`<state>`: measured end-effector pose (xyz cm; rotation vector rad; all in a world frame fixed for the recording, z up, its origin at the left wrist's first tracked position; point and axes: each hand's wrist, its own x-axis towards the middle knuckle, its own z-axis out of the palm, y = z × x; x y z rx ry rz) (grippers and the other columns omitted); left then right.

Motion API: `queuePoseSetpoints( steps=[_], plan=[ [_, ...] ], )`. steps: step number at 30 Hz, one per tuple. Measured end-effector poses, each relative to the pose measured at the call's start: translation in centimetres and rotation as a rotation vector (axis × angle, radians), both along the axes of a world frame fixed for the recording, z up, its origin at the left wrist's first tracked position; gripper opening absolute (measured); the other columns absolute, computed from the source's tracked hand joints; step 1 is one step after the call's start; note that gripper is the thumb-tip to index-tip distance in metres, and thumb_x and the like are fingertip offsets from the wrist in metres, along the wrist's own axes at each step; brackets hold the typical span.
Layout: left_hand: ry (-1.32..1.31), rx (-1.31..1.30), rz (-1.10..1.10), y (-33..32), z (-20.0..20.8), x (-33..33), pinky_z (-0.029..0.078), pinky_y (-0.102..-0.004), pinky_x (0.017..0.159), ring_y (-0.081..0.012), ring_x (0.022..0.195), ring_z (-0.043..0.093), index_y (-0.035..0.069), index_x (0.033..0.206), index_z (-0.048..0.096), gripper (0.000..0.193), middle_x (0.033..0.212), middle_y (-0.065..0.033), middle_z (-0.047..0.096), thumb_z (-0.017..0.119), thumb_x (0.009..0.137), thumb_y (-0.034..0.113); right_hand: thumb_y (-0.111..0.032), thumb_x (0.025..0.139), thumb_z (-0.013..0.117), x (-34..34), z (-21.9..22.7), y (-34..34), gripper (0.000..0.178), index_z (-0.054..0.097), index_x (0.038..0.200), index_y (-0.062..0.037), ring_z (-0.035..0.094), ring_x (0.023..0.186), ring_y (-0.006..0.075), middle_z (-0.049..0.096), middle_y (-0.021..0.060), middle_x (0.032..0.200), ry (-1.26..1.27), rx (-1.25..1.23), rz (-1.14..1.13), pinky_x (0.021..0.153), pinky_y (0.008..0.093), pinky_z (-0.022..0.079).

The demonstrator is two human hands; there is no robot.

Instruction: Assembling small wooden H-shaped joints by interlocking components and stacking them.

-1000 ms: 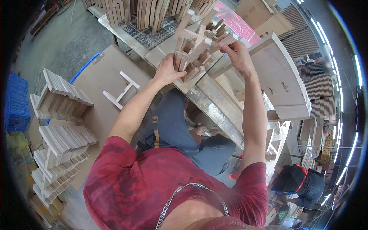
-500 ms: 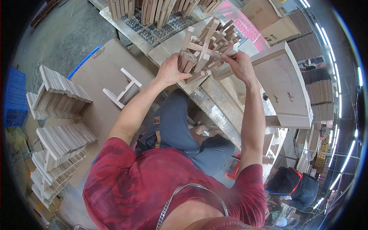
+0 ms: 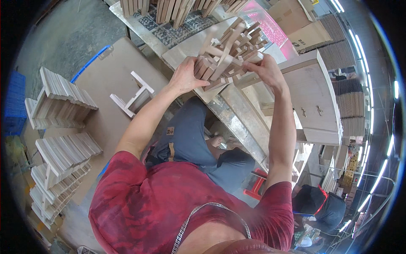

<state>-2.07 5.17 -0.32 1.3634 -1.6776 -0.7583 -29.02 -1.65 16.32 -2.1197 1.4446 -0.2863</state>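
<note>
Both hands hold up a bundle of short pale wooden slats [image 3: 226, 53] above the metal-edged workbench [image 3: 237, 120]. My left hand [image 3: 186, 76] grips the bundle's left end, its fingers curled under the slats. My right hand [image 3: 266, 70] clasps the right end from the side. The slats lie crossed and uneven in the bundle. My legs in blue trousers show below the bench.
A brown board [image 3: 105, 84] on the left carries a small H-shaped wooden frame [image 3: 133, 97]. Stacks of slatted wooden pieces [image 3: 59, 101] stand at far left. Upright wood pieces [image 3: 169, 8] line the bench's far side. Another person in a dark cap [image 3: 315, 203] is at lower right.
The bundle of slats has shifted slightly right and my hands have closed in tighter around it. The camera view has tilted a little.
</note>
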Motion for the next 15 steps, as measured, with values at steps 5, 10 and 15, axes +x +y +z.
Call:
queuePoseSetpoints(
  steps=[5,10,15],
  plan=[
    [-0.014,0.009,-0.005,0.1,0.2,0.0,0.049,-0.0438,0.103,-0.0386,0.120,0.061,-0.006,0.133,0.051,0.092,0.128,-0.0233,0.060,0.095,0.063,0.034,-0.027,0.090,0.076,-0.3,-1.0,0.9,0.034,0.074,0.109,0.0022,0.069,0.072,0.0183,0.074,0.0121,0.081,0.025,-0.046,-0.025,0.070,0.0350,0.054],
    [-0.027,0.012,-0.007,0.3,-0.5,-0.1,0.050,-0.0414,0.103,-0.0363,0.119,0.062,-0.006,0.134,0.052,0.094,0.127,-0.0220,0.061,0.096,0.061,0.034,-0.037,0.099,0.069,0.2,-0.7,2.3,0.042,0.071,0.109,0.0035,0.071,0.079,0.0174,0.072,0.0105,0.080,-0.129,0.100,-0.072,0.073,0.0321,0.056],
    [0.067,-0.079,-0.030,1.0,-1.7,-0.4,0.050,-0.0418,0.104,-0.0361,0.118,0.062,-0.009,0.135,0.047,0.100,0.125,-0.0232,0.058,0.097,0.062,0.038,-0.043,0.105,0.057,0.1,-3.4,2.4,0.051,0.068,0.104,0.0078,0.066,0.076,0.0158,0.068,0.0118,0.081,-0.103,-0.005,-0.141,0.069,0.0338,0.057]
  ],
)
